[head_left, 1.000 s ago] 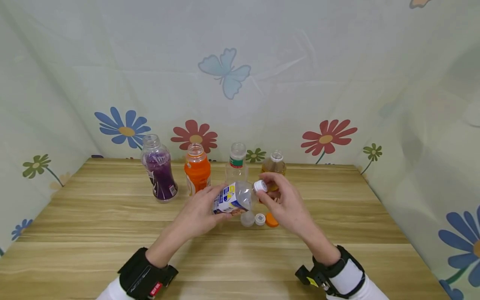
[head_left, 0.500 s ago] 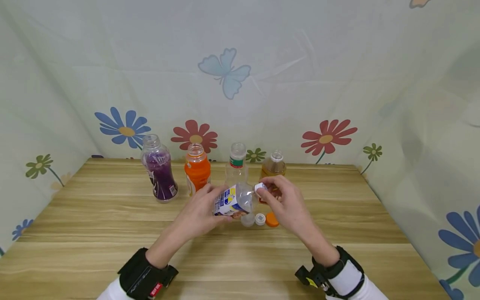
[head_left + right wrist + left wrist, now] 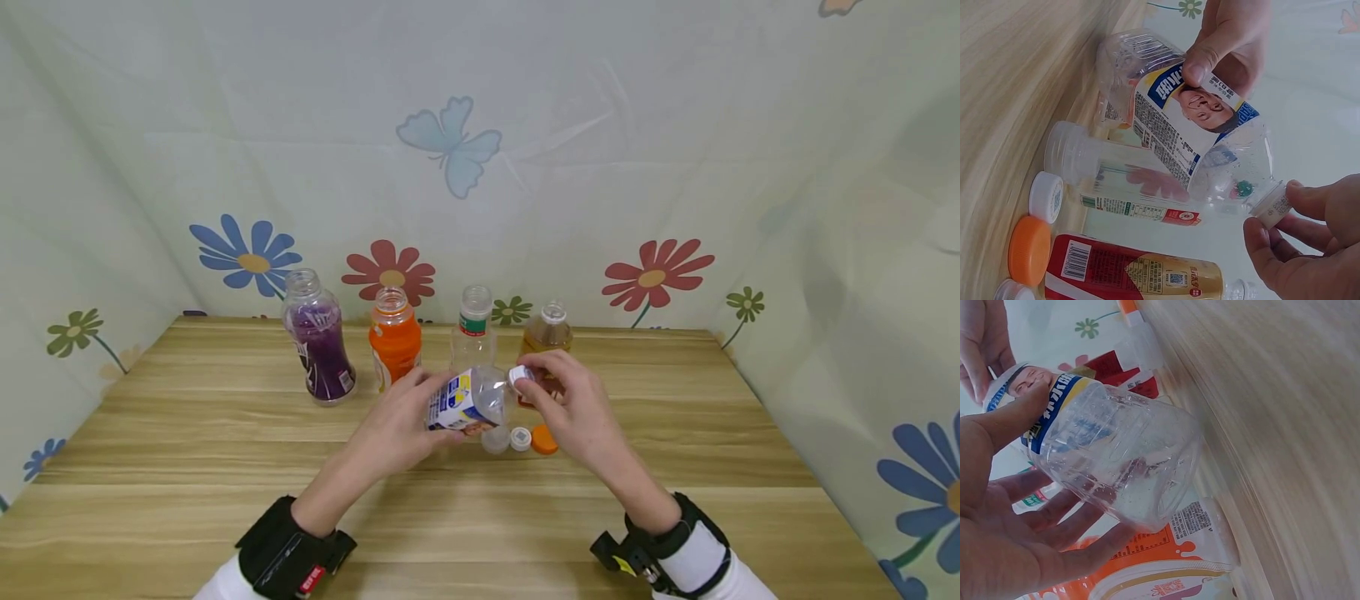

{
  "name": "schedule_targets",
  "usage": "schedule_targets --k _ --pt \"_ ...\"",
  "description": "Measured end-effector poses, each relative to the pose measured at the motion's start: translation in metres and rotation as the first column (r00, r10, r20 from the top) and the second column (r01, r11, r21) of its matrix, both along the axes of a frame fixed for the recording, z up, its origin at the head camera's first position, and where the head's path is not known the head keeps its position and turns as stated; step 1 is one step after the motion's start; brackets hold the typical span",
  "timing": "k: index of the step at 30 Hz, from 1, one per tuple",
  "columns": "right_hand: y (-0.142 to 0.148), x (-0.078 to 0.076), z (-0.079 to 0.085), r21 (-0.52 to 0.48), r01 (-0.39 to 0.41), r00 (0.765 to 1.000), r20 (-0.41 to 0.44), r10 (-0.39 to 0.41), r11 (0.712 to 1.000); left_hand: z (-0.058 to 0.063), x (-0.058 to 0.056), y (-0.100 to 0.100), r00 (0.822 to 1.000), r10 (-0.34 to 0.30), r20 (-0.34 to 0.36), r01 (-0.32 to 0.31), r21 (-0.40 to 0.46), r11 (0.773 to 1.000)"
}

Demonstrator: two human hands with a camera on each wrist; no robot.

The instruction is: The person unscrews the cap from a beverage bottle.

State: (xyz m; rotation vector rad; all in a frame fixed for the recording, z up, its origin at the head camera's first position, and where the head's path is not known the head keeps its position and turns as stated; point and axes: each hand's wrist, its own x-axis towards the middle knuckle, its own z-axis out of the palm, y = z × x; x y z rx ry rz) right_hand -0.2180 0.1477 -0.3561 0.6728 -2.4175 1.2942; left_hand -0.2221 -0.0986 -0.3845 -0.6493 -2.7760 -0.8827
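A clear plastic bottle (image 3: 489,393) with a blue, white and yellow label leans over to the right above the table, its neck pointing at my right hand. My left hand (image 3: 401,421) grips it around the label, with the thumb on the near side and fingers beneath in the left wrist view. Inside the bottle (image 3: 1125,453) I see only droplets. My right hand (image 3: 576,408) pinches a white cap (image 3: 519,375) between thumb and fingers. In the right wrist view that cap (image 3: 1272,211) sits on the bottle's mouth; how tightly it is screwed cannot be told.
Behind stand uncapped bottles: a purple one (image 3: 322,354), an orange one (image 3: 395,342), a clear green-banded one (image 3: 474,333) and an amber one (image 3: 547,335). On the table below my hands lie a translucent cap (image 3: 495,439), a white cap (image 3: 521,439) and an orange cap (image 3: 544,439).
My right thumb and fingers have shifted around the white cap, turning slightly, and cover more of it. The bottle has dipped a little; my left hand keeps its grip.
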Motion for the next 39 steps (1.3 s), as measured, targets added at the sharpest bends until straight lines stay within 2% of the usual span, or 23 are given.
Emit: schedule_targets --k 11,26,33,39 --pt "0.0003 0.0017 0.0019 -0.016 -0.021 1.000 -0.013 0.021 1.000 0.0001 0.0004 0.0006 1.000 0.004 -0.003 -0.004 0.011 1.000" --pt "-0.0008 0.0025 0.0023 -0.058 -0.088 0.996 0.015 0.089 0.994 0.0001 0.0002 0.0005 1.000 -0.002 0.010 0.002 0.014 1.000" --pt "-0.0008 0.0042 0.0035 -0.032 -0.076 0.997 -0.013 0.076 0.997 -0.0008 -0.0008 -0.0001 1.000 -0.004 -0.004 0.004 0.014 1.000" --pt "-0.0003 0.0040 0.0031 -0.007 -0.027 0.999 -0.026 0.026 1.000 -0.0003 -0.0010 -0.0007 1.000 -0.008 -0.018 0.009 0.022 1.000"
